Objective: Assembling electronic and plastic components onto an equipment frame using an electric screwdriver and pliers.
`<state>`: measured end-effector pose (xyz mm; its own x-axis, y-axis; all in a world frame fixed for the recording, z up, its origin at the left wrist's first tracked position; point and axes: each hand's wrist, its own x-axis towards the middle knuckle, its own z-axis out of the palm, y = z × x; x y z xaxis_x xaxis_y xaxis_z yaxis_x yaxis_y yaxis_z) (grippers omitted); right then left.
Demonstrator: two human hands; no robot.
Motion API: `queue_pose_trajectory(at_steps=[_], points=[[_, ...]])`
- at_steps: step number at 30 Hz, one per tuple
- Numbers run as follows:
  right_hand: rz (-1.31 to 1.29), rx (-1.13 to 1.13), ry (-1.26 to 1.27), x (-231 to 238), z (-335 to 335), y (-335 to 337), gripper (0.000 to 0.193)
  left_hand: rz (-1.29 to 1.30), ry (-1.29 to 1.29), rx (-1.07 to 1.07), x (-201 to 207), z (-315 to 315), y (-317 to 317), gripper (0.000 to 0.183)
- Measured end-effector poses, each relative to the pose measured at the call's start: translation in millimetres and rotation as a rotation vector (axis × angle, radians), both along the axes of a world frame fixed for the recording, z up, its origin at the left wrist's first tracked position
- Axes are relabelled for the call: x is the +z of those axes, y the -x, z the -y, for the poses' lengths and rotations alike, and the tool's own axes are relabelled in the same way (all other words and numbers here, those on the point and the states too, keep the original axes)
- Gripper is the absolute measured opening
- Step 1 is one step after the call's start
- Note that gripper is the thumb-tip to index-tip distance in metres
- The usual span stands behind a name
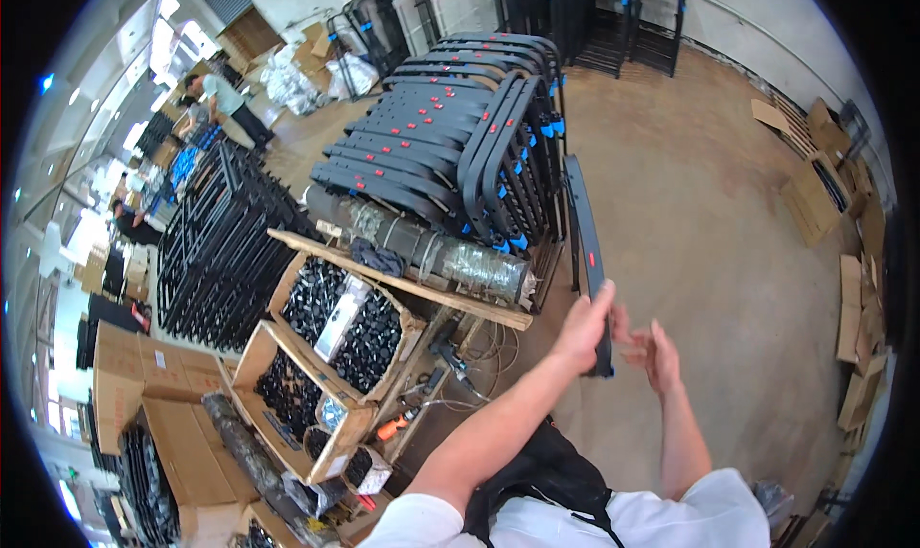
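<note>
A black frame [586, 237] with a small red mark stands tilted in front of me, seen nearly edge-on. My left hand [583, 331] is closed around its near end, the thumb lying along the edge. To the right of that end is my right hand [657, 358], its fingers apart and holding nothing. The fingertips come close to the frame; whether they touch it I cannot tell. Just beyond, similar black frames [422, 117] with red marks and blue parts stand packed in a large stack.
To the left, a wooden bin [383, 380] holds many small black parts. Beside it lie a power tool [447, 349] and an orange-handled tool [391, 426]. A wrapped roll [422, 246] lies behind. Cardboard boxes [815, 198] line the right wall; two people work far left.
</note>
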<state>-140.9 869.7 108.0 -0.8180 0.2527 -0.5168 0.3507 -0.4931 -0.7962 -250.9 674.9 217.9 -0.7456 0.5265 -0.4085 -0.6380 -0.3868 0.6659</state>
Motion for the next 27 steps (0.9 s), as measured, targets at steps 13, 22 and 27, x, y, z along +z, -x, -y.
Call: queue_pose_trajectory(at_steps=[13, 22, 27], points=[[0.236, -0.284, 0.424, -274.5, 112.7, -148.4, 0.067, 0.073, 0.06, -0.046, 45.7, 178.0, -134.4, 0.033], [-0.207, -0.187, -0.13, -40.2, 56.8, -41.4, 0.049, -0.003, 0.773, 0.948, 8.7, 547.1, -293.0, 0.025], [-0.27, 0.046, -0.094, 52.2, 126.5, 53.3, 0.017, 0.231, 1.202, 1.405, -63.1, 666.5, -400.5, 0.029]])
